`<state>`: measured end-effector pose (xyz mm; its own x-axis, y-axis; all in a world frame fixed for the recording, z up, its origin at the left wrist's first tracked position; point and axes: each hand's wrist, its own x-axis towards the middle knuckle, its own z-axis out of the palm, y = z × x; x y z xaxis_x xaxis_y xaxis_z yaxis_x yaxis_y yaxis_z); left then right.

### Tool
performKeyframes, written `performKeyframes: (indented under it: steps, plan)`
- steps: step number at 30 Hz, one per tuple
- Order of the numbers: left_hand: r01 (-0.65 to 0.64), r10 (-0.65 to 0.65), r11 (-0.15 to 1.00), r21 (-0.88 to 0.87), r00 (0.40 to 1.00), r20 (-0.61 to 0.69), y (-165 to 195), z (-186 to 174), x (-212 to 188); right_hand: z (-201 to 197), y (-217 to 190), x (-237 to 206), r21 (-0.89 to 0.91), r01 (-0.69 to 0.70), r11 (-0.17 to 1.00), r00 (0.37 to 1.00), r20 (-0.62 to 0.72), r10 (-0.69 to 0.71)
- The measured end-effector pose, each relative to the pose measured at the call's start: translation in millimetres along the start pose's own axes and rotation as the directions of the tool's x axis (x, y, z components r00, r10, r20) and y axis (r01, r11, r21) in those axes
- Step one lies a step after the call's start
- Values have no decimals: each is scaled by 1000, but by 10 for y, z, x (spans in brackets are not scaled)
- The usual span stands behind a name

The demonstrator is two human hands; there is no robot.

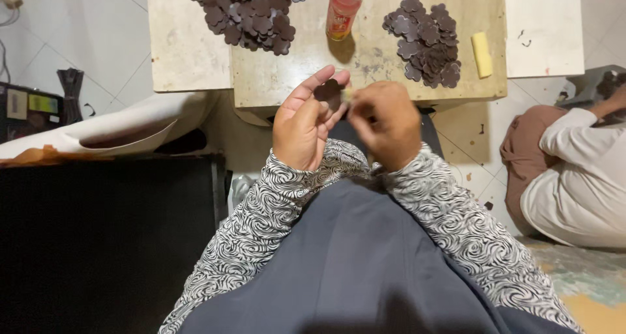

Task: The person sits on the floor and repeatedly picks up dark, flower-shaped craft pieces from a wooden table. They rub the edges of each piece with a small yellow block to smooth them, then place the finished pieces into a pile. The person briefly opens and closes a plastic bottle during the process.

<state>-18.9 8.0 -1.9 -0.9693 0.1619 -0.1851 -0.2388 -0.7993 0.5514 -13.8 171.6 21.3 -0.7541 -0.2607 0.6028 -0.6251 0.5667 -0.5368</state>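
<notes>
The left hand point(305, 124) holds a dark flower-shaped piece point(328, 90) on its fingertips above the table point(287, 80) edge — the right hand point(386, 122) pinches something small and pale against it. Best to keep the piece flat and steady — press evenly.

Bare worktop point(287, 80) lay open ahead of the hands, between two heaps of dark flower-shaped cutouts point(248, 11) point(427, 41); a red bottle point(342, 8) stood in that gap.
</notes>
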Motion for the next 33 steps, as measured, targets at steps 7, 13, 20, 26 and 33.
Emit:
performKeyframes:
  steps: [7, 13, 20, 26, 33]
  plan:
    - [-209, 145, 713, 669, 978, 152, -22, -26, -77, -171, 66, 87, 676, -453, 581, 873, 205, 442]
    - [-472, 259, 241, 848, 873, 412, 43, 42, -189, -251, 43, 73, 281, -383, 880, 892, 362, 272]
    - [-250, 134, 809, 532, 960, 247, -51, -43, -69, -174, 241, -33, 760, -604, 239, 737, 419, 530]
    - [10, -85, 930, 368, 979, 187, -109, -152, -13, -154, 287, -54, 786, -617, 48, 645, 469, 604]
    - [-25, -40, 891, 454, 990, 132, -214, -148, 11, -226, -11, 49, 295, -220, 930, 972, -18, 236]
